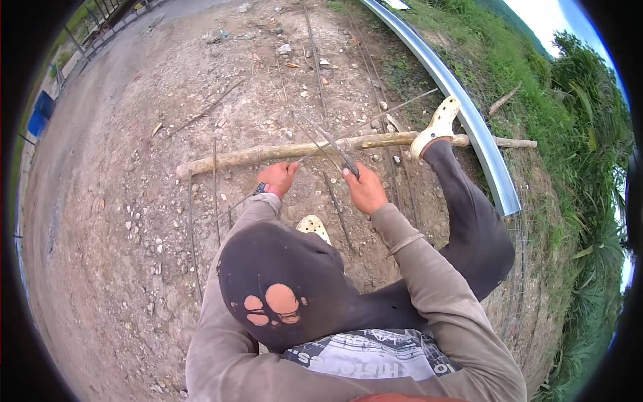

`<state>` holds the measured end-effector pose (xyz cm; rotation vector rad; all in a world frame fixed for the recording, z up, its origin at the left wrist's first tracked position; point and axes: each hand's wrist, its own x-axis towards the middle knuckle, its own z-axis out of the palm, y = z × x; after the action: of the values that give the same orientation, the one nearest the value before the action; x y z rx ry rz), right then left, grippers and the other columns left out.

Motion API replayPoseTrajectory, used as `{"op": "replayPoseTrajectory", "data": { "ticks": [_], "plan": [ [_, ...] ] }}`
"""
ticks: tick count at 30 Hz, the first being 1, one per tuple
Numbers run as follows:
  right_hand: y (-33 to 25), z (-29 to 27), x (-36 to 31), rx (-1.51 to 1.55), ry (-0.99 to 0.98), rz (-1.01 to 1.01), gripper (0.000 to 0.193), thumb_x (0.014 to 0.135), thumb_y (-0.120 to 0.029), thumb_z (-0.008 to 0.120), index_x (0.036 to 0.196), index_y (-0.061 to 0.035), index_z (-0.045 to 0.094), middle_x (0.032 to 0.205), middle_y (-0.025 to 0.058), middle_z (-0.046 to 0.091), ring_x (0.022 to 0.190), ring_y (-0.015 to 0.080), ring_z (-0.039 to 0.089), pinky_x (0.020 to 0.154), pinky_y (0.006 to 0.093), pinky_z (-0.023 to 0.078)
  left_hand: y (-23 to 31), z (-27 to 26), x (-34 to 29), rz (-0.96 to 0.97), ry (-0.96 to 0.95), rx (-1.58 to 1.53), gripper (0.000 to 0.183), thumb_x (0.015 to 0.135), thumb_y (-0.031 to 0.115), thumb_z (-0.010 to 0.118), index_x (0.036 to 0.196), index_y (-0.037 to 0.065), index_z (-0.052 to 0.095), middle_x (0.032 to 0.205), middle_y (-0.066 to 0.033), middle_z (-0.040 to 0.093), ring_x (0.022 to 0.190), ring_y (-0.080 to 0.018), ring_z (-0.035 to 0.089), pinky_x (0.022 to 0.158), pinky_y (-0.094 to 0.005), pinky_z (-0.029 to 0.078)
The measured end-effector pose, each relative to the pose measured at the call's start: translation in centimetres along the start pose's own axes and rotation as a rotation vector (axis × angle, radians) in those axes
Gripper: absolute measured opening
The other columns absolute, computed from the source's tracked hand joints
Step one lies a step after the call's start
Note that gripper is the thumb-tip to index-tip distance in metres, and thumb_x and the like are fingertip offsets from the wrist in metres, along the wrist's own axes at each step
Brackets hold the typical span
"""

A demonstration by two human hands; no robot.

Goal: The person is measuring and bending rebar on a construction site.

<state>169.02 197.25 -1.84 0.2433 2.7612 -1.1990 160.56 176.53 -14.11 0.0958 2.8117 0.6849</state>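
My left hand (278, 177), with a watch on its wrist, is closed round a thin metal rod (395, 108) just on the near side of a bamboo pole (258, 156). The rod slants over the pole toward the upper right. My right hand (367, 189) grips the dark handle of a slim, saw-like tool (336, 147). Its long narrow metal part points to the upper left, across the rod and pole; exactly where it touches is too fine to tell. A cream clog (439, 124) on my right foot rests on the pole's right part.
A long galvanized steel channel (462, 100) curves along the right, beside grass and bushes (583, 134). Several thin rods (193, 234) lie on the stony dirt. My other cream clog (313, 228) is below my hands. A blue container (41, 112) stands far left.
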Motion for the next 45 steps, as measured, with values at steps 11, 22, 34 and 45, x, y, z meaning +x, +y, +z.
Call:
{"op": "replayPoseTrajectory", "data": {
  "ticks": [11,22,34,45],
  "plan": [
    [5.1,1.2,-0.6,0.107,-0.024,0.050,0.030,0.091,-0.029,0.051,0.099,0.0001,0.054,0.083,0.0235,0.060,0.081,0.0418,0.058,0.069,0.0436,0.045,0.5,3.7,3.6,0.038,-0.042,-0.060,0.050,0.088,0.054,0.041,0.089,0.010,0.066,0.090,-0.0168,0.065,0.087,-0.0366,0.060,0.075,-0.0453,0.047],
    [4.9,0.8,-0.9,0.110,-0.046,0.039,0.032,0.091,-0.031,0.049,0.100,0.0002,0.052,0.087,0.0250,0.059,0.085,0.0430,0.056,0.073,0.0453,0.043,-0.4,4.7,3.8,0.050,-0.035,-0.027,0.049,0.087,0.054,0.043,0.083,0.011,0.065,0.083,-0.0181,0.064,0.082,-0.0381,0.060,0.072,-0.0473,0.047],
    [3.3,-0.4,1.0,0.086,-0.134,0.039,0.032,0.091,-0.030,0.050,0.097,0.0014,0.052,0.081,0.0230,0.058,0.078,0.0397,0.055,0.069,0.0435,0.043,-0.6,5.2,3.4,0.002,-0.011,-0.024,0.049,0.086,0.057,0.042,0.080,0.014,0.065,0.081,-0.0156,0.065,0.079,-0.0377,0.061,0.069,-0.0478,0.047],
    [3.7,-0.8,-0.3,0.096,-0.155,0.009,0.033,0.091,-0.031,0.052,0.097,0.0017,0.052,0.072,0.0241,0.056,0.070,0.0436,0.055,0.060,0.0434,0.043,0.1,4.6,3.8,-0.009,-0.064,-0.232,0.049,0.087,0.052,0.046,0.079,0.009,0.067,0.077,-0.0200,0.063,0.076,-0.0390,0.060,0.067,-0.0473,0.046]
  ]
}}
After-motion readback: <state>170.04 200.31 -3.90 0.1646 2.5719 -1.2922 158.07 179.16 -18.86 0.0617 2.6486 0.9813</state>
